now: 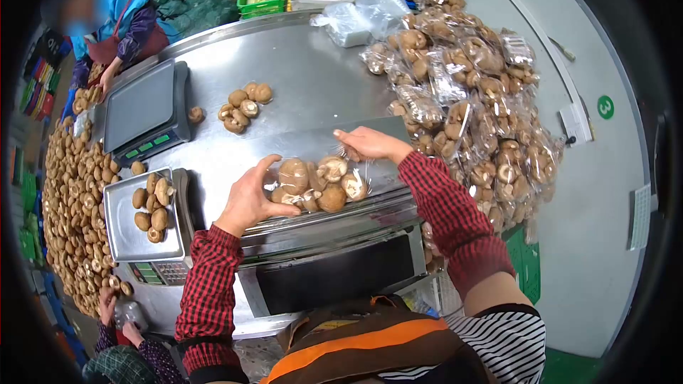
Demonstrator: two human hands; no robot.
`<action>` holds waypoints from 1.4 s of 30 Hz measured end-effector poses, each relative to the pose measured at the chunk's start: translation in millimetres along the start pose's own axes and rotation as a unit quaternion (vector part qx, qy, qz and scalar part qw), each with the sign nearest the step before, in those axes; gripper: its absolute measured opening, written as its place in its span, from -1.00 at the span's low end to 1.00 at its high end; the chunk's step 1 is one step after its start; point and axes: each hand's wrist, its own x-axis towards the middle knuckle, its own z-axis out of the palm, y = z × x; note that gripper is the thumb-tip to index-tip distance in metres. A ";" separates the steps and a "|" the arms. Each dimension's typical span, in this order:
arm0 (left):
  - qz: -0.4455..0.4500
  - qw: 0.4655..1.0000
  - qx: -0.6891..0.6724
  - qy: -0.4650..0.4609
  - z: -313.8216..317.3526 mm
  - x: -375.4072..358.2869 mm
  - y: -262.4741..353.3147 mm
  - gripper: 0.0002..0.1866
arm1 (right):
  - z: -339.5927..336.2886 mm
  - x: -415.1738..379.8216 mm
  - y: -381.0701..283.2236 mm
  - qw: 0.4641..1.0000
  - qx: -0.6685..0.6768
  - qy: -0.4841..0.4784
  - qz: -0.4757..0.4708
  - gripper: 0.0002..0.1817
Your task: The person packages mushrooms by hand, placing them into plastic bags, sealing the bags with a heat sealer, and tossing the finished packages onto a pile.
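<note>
A clear plastic bag of brown mushrooms [331, 197] lies in front of me on the steel surface at the table's near edge. My left hand [247, 198] is curved round the bag's left end, thumb on the near side and fingers on the far side. At the bag's far right corner my right hand [370, 145] is closed, with crinkled clear film at its fingertips. Several mushrooms show their pale undersides through the film. Beyond the bag sits a small group of loose mushrooms [242, 108], with a single mushroom [196, 114] to its left.
Bagged mushrooms [469, 99] are heaped at the right. Leftward stand a scale with loose mushrooms on its tray [114, 220], another scale [142, 110] and a loose mushroom pile [78, 206]. Co-workers [131, 18] are at the left. Plastic bags [366, 14] lie at the back.
</note>
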 end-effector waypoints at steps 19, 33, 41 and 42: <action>-0.166 0.961 -0.165 0.146 35.6 -26.1 -34.7 -0.74 | 31.4 -66.1 45.0 0.915 0.394 0.085 0.025 -0.61; -0.124 0.964 0.036 0.231 46.9 -19.2 -17.2 -0.81 | 44.5 -82.4 50.0 0.925 0.344 0.162 -0.012 -0.66; -0.119 0.968 0.022 0.221 47.5 -17.3 -17.4 -0.80 | 31.7 -86.3 44.0 0.979 0.198 0.046 0.029 -0.63; -0.117 0.967 0.025 0.224 48.5 -18.0 -19.2 -0.80 | 34.0 -84.4 49.4 0.975 0.210 0.079 -0.004 -0.72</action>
